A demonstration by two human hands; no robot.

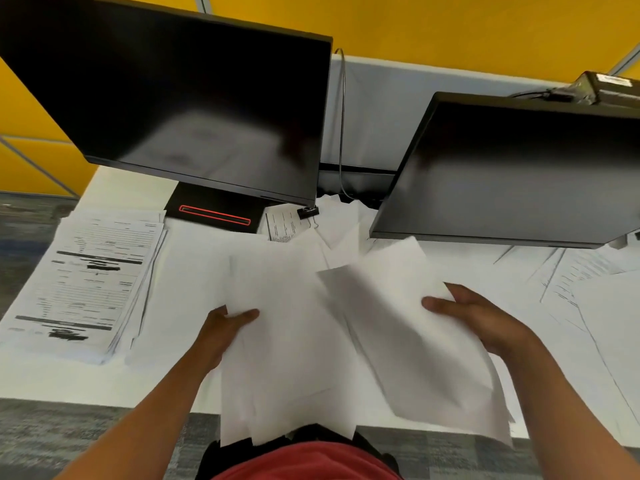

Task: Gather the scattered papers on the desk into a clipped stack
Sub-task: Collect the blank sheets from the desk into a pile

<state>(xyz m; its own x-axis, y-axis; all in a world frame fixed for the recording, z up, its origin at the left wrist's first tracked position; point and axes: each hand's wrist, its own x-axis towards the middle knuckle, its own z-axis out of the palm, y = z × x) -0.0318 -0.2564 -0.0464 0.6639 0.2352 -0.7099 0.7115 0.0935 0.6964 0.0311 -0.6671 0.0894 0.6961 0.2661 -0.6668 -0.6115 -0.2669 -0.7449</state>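
Hidden, cut off and blurry bits

The left hand point(225, 327) has its fingers tucked under the white papers point(287, 341). The print on the side stack point(90, 278) is too blurry to read. The right monitor point(519, 171) is cut off by the edge.

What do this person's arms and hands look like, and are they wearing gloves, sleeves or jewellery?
Both forearms are bare right down to the bottom of the picture, so no sleeves show. The left hand and right hand are bare too: no gloves, and no rings, watch or bracelets are visible, though the picture is a little blurred. At the bottom edge there is a red garment on the torso.
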